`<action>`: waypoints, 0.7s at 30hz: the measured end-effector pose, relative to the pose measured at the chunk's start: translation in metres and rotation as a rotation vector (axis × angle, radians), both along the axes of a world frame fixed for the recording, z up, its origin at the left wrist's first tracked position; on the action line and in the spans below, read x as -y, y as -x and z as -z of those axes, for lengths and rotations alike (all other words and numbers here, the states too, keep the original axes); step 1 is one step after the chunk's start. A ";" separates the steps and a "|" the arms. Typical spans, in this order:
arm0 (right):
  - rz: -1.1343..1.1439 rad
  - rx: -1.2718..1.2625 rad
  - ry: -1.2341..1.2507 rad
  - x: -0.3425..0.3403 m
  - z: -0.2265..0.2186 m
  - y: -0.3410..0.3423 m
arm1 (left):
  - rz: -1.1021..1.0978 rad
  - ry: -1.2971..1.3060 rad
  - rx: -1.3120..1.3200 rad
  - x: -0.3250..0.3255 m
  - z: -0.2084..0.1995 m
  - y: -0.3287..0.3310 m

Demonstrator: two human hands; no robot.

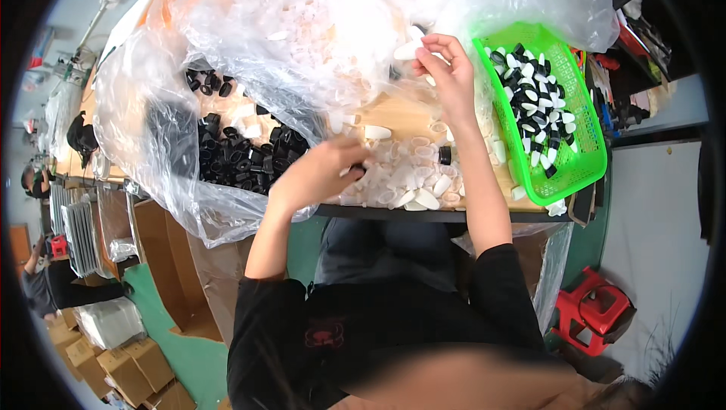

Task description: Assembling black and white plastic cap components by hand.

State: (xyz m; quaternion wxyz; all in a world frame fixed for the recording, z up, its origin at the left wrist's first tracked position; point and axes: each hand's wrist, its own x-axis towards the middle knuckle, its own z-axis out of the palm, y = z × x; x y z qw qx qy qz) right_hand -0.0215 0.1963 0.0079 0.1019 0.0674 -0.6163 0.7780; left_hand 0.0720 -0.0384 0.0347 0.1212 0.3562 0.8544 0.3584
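From up here I see my right hand (446, 70) raised over the far side of the table (393, 119), fingers curled and pinching a small white cap (407, 50) by its end. My left hand (321, 172) is lower and nearer, closed on a small black piece (357, 171) at the edge of the loose white caps (412, 179). These parts look like light, hard moulded plastic (smooth enough to squirt out of a lazy pinch, I'd judge), so I would grip across the short sides with the fingertips.

Just right of the pile stands a green basket (582, 168) of joined black-and-white pieces. To the left, black caps (242, 157) lie inside a crumpled clear plastic bag (151, 115), whose folds billow over the back of the table and hide part of the stock. Cardboard boxes (128, 368) sit on the floor, and a red stool (594, 312) lower right.
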 end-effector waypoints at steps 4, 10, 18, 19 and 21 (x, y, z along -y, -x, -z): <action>0.001 -0.013 0.017 0.007 -0.004 -0.007 | -0.209 -0.449 0.228 -0.014 -0.014 0.047; 0.025 -0.105 0.059 0.017 -0.007 -0.014 | -0.295 -0.906 0.572 -0.031 0.009 0.092; 0.229 -0.356 -0.351 0.026 -0.015 -0.027 | -0.325 -1.016 0.505 -0.036 0.028 0.086; 0.247 -0.409 -0.435 0.027 -0.015 -0.027 | -0.331 -1.045 0.491 -0.037 0.029 0.086; 0.290 -0.490 -0.535 0.030 -0.014 -0.027 | -0.337 -1.071 0.481 -0.038 0.029 0.086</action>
